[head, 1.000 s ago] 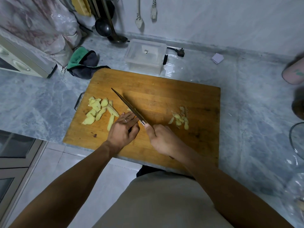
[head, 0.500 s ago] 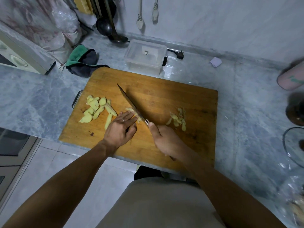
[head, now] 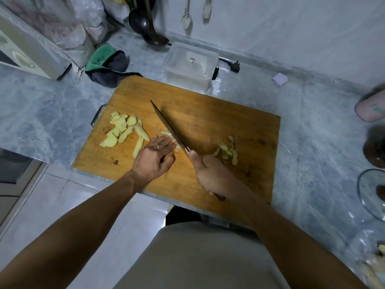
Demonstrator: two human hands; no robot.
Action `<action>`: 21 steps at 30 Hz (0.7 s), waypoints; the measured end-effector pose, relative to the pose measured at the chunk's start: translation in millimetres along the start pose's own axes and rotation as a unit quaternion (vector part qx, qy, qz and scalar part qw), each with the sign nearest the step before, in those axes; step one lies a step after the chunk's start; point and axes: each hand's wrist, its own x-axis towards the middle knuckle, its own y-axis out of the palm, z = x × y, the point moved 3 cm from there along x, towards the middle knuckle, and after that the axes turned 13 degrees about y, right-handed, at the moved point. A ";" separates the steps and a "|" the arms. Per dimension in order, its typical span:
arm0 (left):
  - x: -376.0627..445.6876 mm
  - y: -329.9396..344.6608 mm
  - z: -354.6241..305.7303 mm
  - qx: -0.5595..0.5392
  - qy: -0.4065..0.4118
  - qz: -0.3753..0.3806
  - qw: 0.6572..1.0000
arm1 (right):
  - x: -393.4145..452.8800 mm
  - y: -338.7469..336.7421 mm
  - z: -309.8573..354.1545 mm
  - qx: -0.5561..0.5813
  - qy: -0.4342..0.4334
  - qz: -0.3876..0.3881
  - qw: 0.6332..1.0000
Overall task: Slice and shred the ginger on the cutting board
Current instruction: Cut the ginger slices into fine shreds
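A wooden cutting board (head: 208,113) lies on the marble counter. Pale ginger slices (head: 120,130) are piled on its left part. A smaller heap of ginger peel scraps (head: 228,150) lies to the right. My left hand (head: 155,156) presses with straight fingers on a small stack of ginger (head: 167,134) near the board's middle. My right hand (head: 210,174) grips the handle of a long knife (head: 168,127), whose blade runs up and left, right beside my left fingertips and against the ginger stack.
A clear plastic box (head: 190,65) stands just behind the board. A green and dark cloth (head: 106,64) lies at the back left, beside an appliance (head: 27,57). Ladles (head: 143,24) hang at the wall. A glass bowl (head: 373,190) and a pink object (head: 373,107) sit at the right edge.
The knife blade has shifted slightly along the ginger stack under my left fingers. Both hands keep their places at the board's middle.
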 end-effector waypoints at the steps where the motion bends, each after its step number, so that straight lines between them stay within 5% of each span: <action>1: 0.3 -0.1 -0.5 0.001 0.000 0.002 1.000 | 0.5 1.7 -1.0 0.006 0.003 -0.001 1.000; 21: 0.5 -4.0 -1.8 0.004 -0.002 0.008 1.000 | -1.1 -8.8 1.0 -0.010 -0.013 0.007 1.000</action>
